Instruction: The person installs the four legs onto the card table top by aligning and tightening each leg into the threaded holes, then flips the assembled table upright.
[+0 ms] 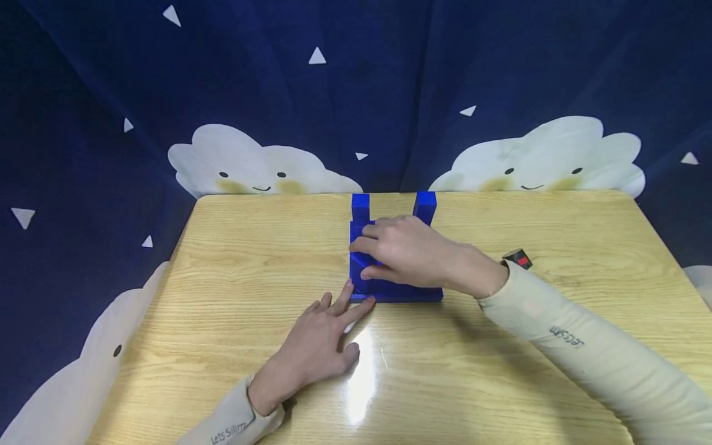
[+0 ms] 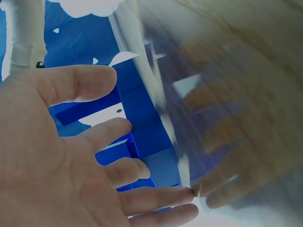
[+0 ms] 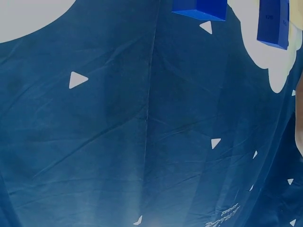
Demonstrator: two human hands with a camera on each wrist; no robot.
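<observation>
A blue stand (image 1: 403, 295) with a flat base lies on the table, and two blue posts, a left post (image 1: 360, 203) and a right post (image 1: 426, 201), rise at its back. My right hand (image 1: 414, 250) reaches over the base from the right, its thumb and fingers curled round a blue piece (image 1: 360, 260) at the left side; the hand covers much of it. My left hand (image 1: 314, 340) has its fingers spread, with fingertips at the front left corner of the base. In the left wrist view the palm (image 2: 52, 156) faces the camera, beside the base (image 2: 142, 113).
The light wooden table (image 1: 250, 259) ends at a dark blue curtain (image 1: 389, 93) with clouds and triangles. A black wrist device (image 1: 518, 258) with a red mark sits at my right sleeve (image 1: 578, 334). The right wrist view shows mostly curtain and the post ends.
</observation>
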